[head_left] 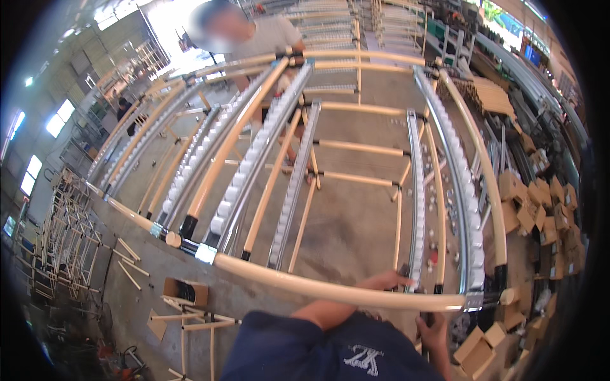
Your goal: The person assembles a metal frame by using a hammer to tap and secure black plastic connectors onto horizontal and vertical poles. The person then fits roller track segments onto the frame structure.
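A large rack of beige pipes with black joints stands in front of me. My left hand [384, 280] reaches beneath the front beige pipe [337, 289] to the near end of a lower roller track [417, 209]. Its fingers close at a dark piece there, too small to make out. Below the same pipe, near its right end, my right hand [436, 331] is closed beside a dark upright part; what it grips is partly hidden. Above my hands, an upper roller track [454, 165] with white rollers ends at a metal bracket [473, 301] on the front pipe.
Across the rack stands another person [273, 35]. More roller tracks [260, 152] run along the left. Cardboard boxes [476, 351] lie at the right among small scattered parts. An open carton [187, 291] and loose beige pipes [131, 273] are on the floor at left.
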A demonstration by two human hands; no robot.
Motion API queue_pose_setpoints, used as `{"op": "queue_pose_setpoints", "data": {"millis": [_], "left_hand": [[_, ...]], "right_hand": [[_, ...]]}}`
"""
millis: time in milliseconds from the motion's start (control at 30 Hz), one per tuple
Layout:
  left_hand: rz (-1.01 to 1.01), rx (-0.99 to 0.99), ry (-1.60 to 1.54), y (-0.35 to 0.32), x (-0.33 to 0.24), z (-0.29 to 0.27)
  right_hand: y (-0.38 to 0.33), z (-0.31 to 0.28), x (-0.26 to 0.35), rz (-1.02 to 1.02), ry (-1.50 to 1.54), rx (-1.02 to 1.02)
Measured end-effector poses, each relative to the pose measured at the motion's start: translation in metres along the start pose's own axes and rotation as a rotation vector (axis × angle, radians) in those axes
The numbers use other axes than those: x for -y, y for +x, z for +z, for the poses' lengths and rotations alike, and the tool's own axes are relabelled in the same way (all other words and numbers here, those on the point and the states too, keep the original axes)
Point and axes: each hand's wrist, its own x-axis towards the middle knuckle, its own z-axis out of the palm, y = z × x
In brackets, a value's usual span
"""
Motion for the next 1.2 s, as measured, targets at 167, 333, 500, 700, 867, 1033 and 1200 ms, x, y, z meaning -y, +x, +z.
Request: {"op": "queue_pose_setpoints", "data": {"millis": [167, 333, 500, 700, 867, 1033, 1200], "left_hand": [[0.093, 0.005, -0.097, -0.008, -0.03, 0.005], [0.011, -0.109, -0.064, 0.018, 0.025, 0.002], [-0.049, -0.123, -0.045, -0.034, -0.031, 0.025], [-0.023, -0.116, -0.043, -0.019, -0.004, 0.009], [-0.006, -0.121, 0.053, -0.016, -0.008, 0.012], [0.021, -0.167, -0.018, -0.015, -0.008, 0.012], [0.113, -0.254, 0.008, 0.001, -0.014, 0.009]], "right_hand": [[0.016, -0.015, -0.033, -0.04, 0.135, 0.06], [0.024, -0.02, -0.059, -0.165, -0.02, 0.067], [0.034, -0.021, -0.068, -0.339, -0.064, 0.014], [0.033, -0.022, -0.054, -0.29, -0.118, 0.044], [0.026, -0.011, -0.08, -0.098, -0.072, -0.049], [0.008, 0.001, -0.036, 0.022, 0.044, -0.072], [0.002, 0.005, -0.064, 0.025, -0.114, -0.08]]}}
